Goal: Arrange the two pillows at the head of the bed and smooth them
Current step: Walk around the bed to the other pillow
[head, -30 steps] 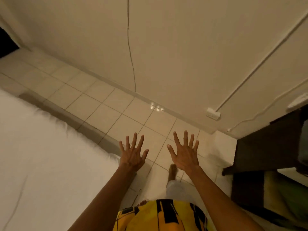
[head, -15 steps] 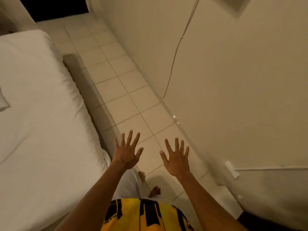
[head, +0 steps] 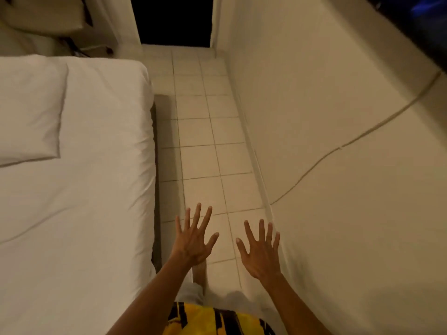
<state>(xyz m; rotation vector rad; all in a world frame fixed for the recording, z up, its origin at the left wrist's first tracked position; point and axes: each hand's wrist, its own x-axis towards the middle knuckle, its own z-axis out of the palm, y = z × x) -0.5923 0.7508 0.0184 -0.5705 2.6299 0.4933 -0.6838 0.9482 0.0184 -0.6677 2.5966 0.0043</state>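
A white bed [head: 96,213] fills the left side of the head view. One white pillow [head: 29,112] lies flat on it near the far left, partly cut off by the frame edge. A second pillow is not visible. My left hand [head: 193,240] is held out over the tiled floor just right of the bed's edge, fingers spread and empty. My right hand [head: 262,252] hangs beside it near the wall, also spread and holding nothing. Neither hand touches the bed or the pillow.
A narrow tiled aisle [head: 208,153] runs between the bed and a cream wall [head: 338,165] with a thin cable along it. A dark doorway [head: 174,20] opens at the far end. Beige cushions or furniture [head: 43,15] sit beyond the bed's far end.
The view has swung left, from the wall and floor to along the aisle, bringing the bed and a pillow into sight. Both hands stay spread and empty in front of me.
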